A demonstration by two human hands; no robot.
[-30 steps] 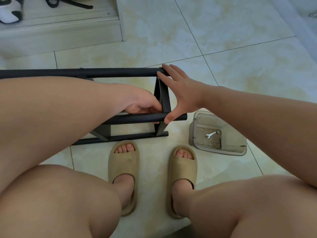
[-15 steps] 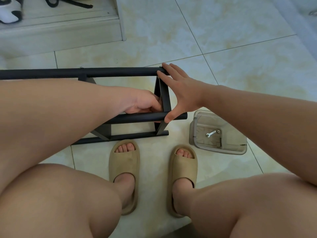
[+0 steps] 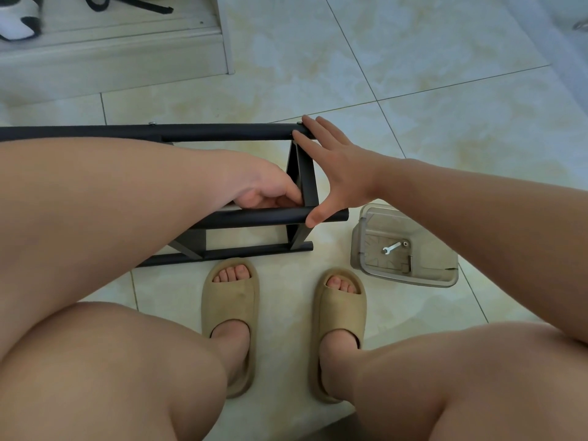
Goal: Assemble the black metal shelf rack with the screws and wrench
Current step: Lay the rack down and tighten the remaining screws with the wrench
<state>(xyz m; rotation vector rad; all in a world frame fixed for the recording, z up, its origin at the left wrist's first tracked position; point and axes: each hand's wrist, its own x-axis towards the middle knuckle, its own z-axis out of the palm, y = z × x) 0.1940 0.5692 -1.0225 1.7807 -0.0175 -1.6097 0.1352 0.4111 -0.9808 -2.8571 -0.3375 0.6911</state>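
Observation:
The black metal rack (image 3: 222,132) lies on the tile floor in front of my feet, its long tubes running left to right. My left hand (image 3: 264,190) reaches inside it, fingers curled behind the near tube (image 3: 254,218) beside the end bracket (image 3: 308,181); anything small in those fingers is hidden. My right hand (image 3: 340,173) is spread across that end, straight fingers on the far tube's tip and thumb pressing the near tube. Two screw heads (image 3: 152,123) show on the far tube. A small silver wrench (image 3: 392,248) lies in a clear plastic box (image 3: 440,276) to the right.
My feet in tan slippers (image 3: 230,300) stand just in front of the rack, knees filling the lower view. A pale wooden step or low shelf (image 3: 127,52) with a white shoe (image 3: 16,23) sits at the back left. Bare tiles (image 3: 413,58) stretch behind and right.
My left hand has crept slightly right, closer to the end bracket. The right hand and the rack have stayed as they were.

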